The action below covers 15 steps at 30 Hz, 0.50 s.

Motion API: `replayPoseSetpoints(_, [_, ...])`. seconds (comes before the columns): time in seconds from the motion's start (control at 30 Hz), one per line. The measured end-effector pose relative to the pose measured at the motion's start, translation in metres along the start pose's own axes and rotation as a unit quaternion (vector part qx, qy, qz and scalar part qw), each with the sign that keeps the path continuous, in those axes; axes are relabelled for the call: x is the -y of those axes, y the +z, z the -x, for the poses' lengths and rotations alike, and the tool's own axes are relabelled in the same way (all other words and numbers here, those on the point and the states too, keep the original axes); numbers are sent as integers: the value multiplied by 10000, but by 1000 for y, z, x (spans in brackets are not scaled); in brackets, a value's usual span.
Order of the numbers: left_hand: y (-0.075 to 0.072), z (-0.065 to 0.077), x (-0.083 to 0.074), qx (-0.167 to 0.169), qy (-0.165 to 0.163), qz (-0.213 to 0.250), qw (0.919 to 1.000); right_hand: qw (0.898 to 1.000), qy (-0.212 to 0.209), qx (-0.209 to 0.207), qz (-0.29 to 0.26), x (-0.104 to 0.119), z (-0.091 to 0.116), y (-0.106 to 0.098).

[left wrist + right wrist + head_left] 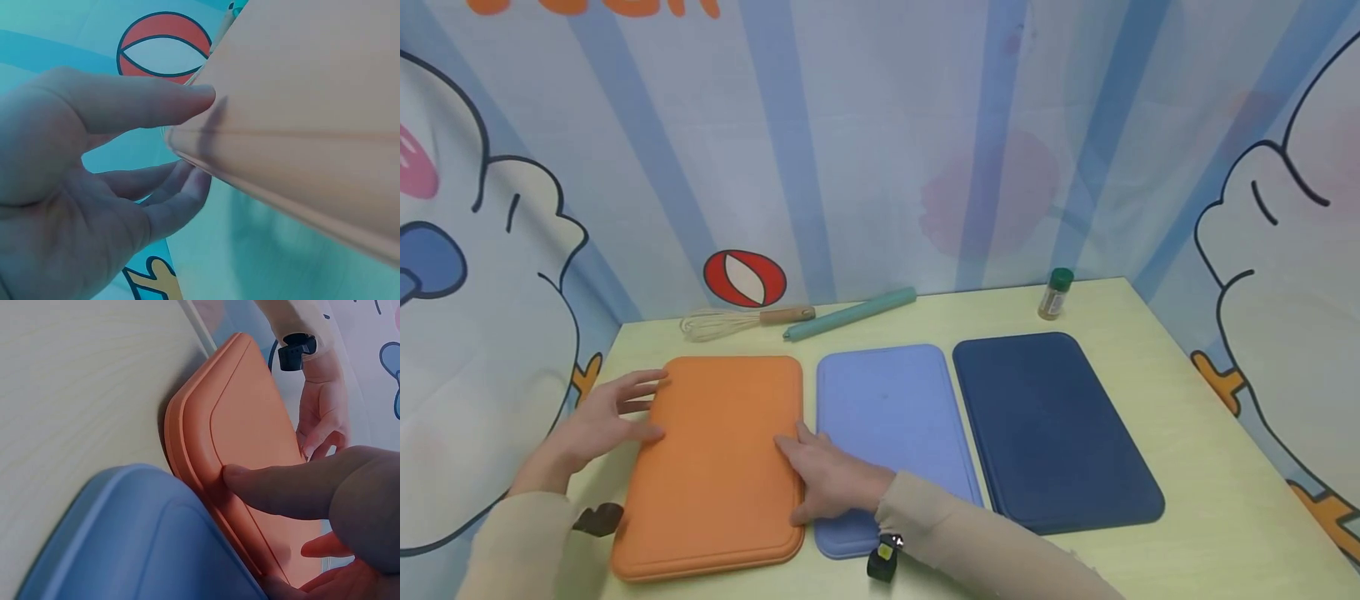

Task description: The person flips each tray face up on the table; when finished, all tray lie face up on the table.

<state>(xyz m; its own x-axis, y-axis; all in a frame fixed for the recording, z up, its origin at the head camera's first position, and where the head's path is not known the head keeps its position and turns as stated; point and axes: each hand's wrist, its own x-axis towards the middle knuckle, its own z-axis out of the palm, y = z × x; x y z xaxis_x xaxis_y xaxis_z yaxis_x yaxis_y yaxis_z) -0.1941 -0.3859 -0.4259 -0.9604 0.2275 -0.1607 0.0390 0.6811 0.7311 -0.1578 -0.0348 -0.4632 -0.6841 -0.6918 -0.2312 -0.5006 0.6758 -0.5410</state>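
An orange rectangular board [722, 467] with rounded corners and a grooved rim lies in front of me on the left. My left hand [598, 425] is at its left edge. In the left wrist view the thumb [194, 103] reaches over the top face while the curled fingers [187, 194] are at the underside of the edge. On the opposite long side my right hand [831, 475] grips the edge, its thumb [240, 478] lying on the rim in the right wrist view. Just beneath the right wrist is a light blue board [880, 400], partly hidden by the forearm.
To the right lies a dark blue board [1045, 425]. Along the back of the table [1210, 492] are a whisk [722, 323], a green rolling pin [853, 313] and a small green-capped jar [1055, 296]. A printed cloth [880, 150] rises behind the table.
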Motion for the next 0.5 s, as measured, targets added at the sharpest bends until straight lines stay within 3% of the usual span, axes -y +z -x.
replayPoseSetpoints(0.2, [-5,3,-1,47,-72,-6,10000,9999,-7,13,-161,0,-1,0])
replayPoseSetpoints(0.37, [-8,4,-5,136,54,-35,9999,9997,6,62,-239,-1,-2,-3])
replayPoseSetpoints(0.5, [-12,6,-8,215,106,178,9996,9996,23,92,-259,-1,-3,-4])
